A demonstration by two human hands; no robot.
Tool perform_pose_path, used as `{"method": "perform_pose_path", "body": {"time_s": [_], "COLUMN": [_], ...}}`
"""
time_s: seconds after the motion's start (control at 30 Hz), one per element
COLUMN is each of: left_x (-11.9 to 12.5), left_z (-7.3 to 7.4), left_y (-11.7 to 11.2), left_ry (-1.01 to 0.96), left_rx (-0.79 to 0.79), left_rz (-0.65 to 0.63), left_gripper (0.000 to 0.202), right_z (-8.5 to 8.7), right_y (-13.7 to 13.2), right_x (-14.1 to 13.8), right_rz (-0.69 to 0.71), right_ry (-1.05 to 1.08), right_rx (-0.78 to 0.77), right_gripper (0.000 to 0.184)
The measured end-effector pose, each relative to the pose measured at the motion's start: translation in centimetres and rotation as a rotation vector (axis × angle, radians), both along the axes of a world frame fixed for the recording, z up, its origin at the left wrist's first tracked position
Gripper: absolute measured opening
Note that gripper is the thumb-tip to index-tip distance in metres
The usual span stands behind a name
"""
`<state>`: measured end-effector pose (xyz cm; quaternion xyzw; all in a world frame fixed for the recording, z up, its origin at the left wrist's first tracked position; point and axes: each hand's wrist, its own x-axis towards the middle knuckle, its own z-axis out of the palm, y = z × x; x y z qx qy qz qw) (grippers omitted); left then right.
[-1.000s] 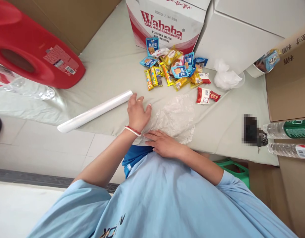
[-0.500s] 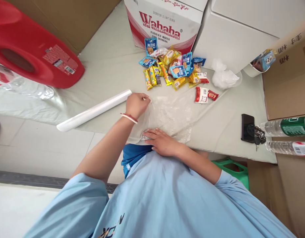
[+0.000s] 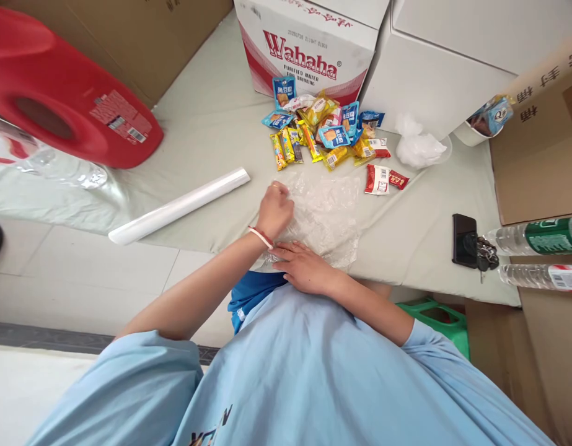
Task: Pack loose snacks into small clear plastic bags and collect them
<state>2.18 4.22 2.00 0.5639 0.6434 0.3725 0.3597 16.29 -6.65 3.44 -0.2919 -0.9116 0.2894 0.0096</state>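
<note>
Crinkled clear plastic film [image 3: 330, 207] lies on a pale cloth-covered table [image 3: 416, 238]. The bare right hand [image 3: 307, 266] rests flat on it, unclenched; the left hand [image 3: 275, 210] curls at its left side, whether pinching film I cannot tell. A round white tub [image 3: 471, 134] holds plastic-wrapped snacks [image 3: 494, 116].

1. Plastic film [image 3: 330, 210]: clear, whitish glints along creases.
2. Roll [image 3: 178, 206]: glossy translucent white.
3. Tablecloth [image 3: 416, 223]: plain pale grey-green.
4. Snack packets [image 3: 334, 136]: yellow, bright blue, some red-and-white.
5. Carton [image 3: 304, 56]: white, red lettering, red sweeps at lower corners.
6. Jug [image 3: 104, 80]: solid red, paler label.
7. Shirt [image 3: 313, 371]: light blue, dark lettering.
8. Bracelet [image 3: 260, 237]: red and white.
9. Phone [image 3: 464, 238]: black.
</note>
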Motion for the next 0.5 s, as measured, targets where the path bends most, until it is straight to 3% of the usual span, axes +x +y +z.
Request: {"method": "perform_pose_path", "body": {"time_s": [0.07,0.13,0.2,0.3,0.4,0.5], "left_x": [0.4,0.4,0.2,0.3,0.4,0.1], "left_z": [-1.0,-1.7,-2.1,-2.2,-2.1,-2.1], "left_y": [-1.4,-2.2,-2.5,-2.6,-2.4,-2.4], "left_ry": [0.262,0.436,0.538,0.629,0.684,0.724], "left_rx": [0.115,0.174,0.19,0.19,0.217,0.24], "left_rz": [-0.232,-0.375,-0.432,-0.497,-0.518,-0.47], "left_gripper": [0.012,0.025,0.038,0.05,0.056,0.058], "right_z": [0.7,1.9,3.1,3.9,2.2,-0.9], "right_y": [-0.3,-0.4,0.1,1.9,3.7,3.4], "right_x": [0.2,0.7,1.5,3.1,4.8,7.3], "right_rz": [-0.025,-0.02,-0.03,-0.245,-0.516,-0.64], "right_ry": [0.007,0.062,0.191,0.312,0.12,-0.134], "right_rx": [-0.005,-0.034,-0.063,0.035,0.208,0.24], "right_gripper": [0.036,0.035,0.034,0.04,0.05,0.061]}}
